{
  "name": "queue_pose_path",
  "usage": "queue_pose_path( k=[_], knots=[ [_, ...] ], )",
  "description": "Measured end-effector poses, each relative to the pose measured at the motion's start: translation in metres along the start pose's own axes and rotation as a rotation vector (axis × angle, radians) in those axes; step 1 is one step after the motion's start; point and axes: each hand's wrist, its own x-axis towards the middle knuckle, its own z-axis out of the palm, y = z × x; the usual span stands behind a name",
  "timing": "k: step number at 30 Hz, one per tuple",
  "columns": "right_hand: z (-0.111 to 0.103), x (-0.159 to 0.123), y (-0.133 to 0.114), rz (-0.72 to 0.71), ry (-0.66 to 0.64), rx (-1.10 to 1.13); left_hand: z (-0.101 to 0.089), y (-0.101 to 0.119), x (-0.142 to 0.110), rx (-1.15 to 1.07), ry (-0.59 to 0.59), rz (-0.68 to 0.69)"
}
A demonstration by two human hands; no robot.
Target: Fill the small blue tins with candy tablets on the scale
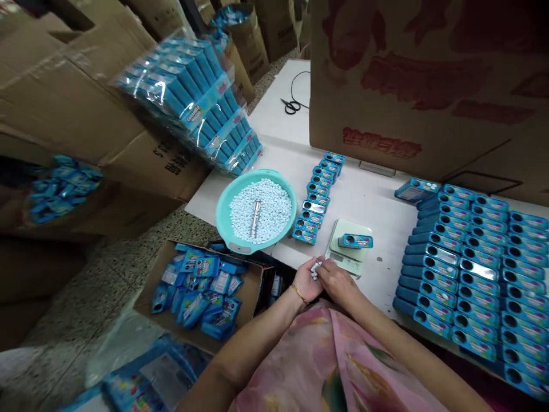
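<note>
Left hand (305, 281) was cupped palm-up, with small pale-blue candies (315, 270) in the palm. Right hand (338, 280) had fingers bent over them; couldn't tell if it pinched any. Digital scale (335, 233) sat just beyond the right hand, one blue printed box (355, 241) lying on it. Turquoise basin (223, 197) of similar candies, metal tube (255, 218) on top, stood forward-left of both hands. Box row (318, 189) ran straight ahead; box columns (441, 269) filled the right side.

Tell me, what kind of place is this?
Probably a packing workshop: there's a basin of small pale pellets, a scale with a blue box on it, and rows of similar boxes.
</note>
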Motion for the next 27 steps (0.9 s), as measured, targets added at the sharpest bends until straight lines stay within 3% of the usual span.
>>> queue_pose_path(
  k=[7, 12, 15, 19, 24, 27],
  knots=[
    [0.002, -0.015, 0.005, 0.009, 0.148, 0.185, 0.001, -0.004, 0.001, 0.058, 0.067, -0.06],
    [-0.019, -0.014, 0.034, 0.168, 0.356, 0.331, 0.015, -0.005, 0.012, 0.084, 0.01, 0.001],
    [-0.031, -0.007, 0.056, 0.239, 0.444, 0.303, 0.031, -0.002, 0.019, 0.135, -0.02, 0.033],
    [-0.037, 0.005, 0.073, 0.315, 0.457, 0.203, 0.041, 0.005, 0.022, 0.169, -0.002, 0.085],
    [-0.038, -0.007, 0.078, 0.344, 0.551, 0.33, 0.018, 0.013, 0.007, 0.149, 0.087, 0.078],
    [-0.035, -0.026, 0.081, 0.446, 0.642, 0.463, -0.003, 0.016, -0.005, 0.13, 0.18, 0.06]
  ],
)
